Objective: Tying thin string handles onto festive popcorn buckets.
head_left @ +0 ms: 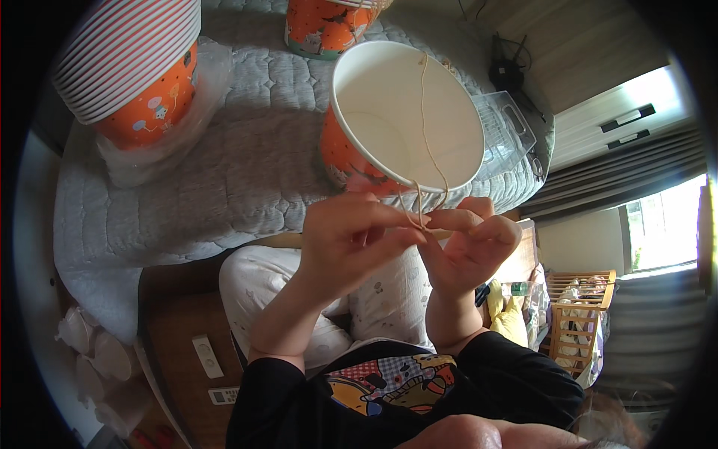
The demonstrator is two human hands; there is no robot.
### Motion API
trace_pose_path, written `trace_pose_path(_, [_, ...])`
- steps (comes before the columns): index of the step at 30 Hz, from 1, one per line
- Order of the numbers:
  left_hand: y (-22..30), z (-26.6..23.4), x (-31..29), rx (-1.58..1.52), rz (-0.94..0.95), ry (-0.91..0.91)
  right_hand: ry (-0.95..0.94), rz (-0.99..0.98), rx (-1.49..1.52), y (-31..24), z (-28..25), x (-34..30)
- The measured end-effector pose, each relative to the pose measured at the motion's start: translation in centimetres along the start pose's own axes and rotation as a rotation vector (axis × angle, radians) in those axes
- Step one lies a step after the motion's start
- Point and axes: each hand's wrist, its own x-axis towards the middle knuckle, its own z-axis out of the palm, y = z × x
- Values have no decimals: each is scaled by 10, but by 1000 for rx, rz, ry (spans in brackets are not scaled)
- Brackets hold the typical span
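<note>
At approx. 6 o'clock of bucket point(374, 86), cord point(424, 112) is pinched by L hand point(348, 236) & R hand point(467, 251) (knotting unclear); tension best kept even.

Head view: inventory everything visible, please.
open bucket: one, orange outside, white inside, upper centre
cord: one, tan, across open bucket
left bucket stack: one, orange, white-rimmed, upper left
far bucket stack: one, orange, top edge
clear case: one, transparent, right of open bucket
quilted cover: one, grey, under buckets
router-like device: one, black, upper right
rack: one, light brown, right
power strip: one, white, lower left
left hand: one, bare, pinching cord
right hand: one, bare, pinching cord
</note>
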Motion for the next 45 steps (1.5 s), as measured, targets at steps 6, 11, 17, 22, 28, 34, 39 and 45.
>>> trace_pose_path(6, [11,0,-2,302,166,-12,-88,-7,-97,-7,-2,2])
trace_pose_path(11, [11,-2,-4,108,-88,-31,-7,7,20,-4,1,-3])
trace_pose_path(17, [4,-14,-3,-118,-277,-135,-157,-60,-90,-5,-5,-1])
trace_pose_path(22, [9,-21,-2,-258,-435,-100,-328,-133,-168,-12,-13,5])
trace_pose_path(28, [9,-13,2,-270,-318,122,-367,-196,-161,-14,-9,7])
trace_pose_path(34, [5,-21,-4,-231,-396,44,-330,-40,-119,-14,-5,5])
trace_pose_path(39, [17,-17,2,-369,-331,21,-286,-113,-151,-9,3,4])
trace_pose_path(45, [24,-14,-5,-171,-378,33,-259,-121,-128,-8,7,4])
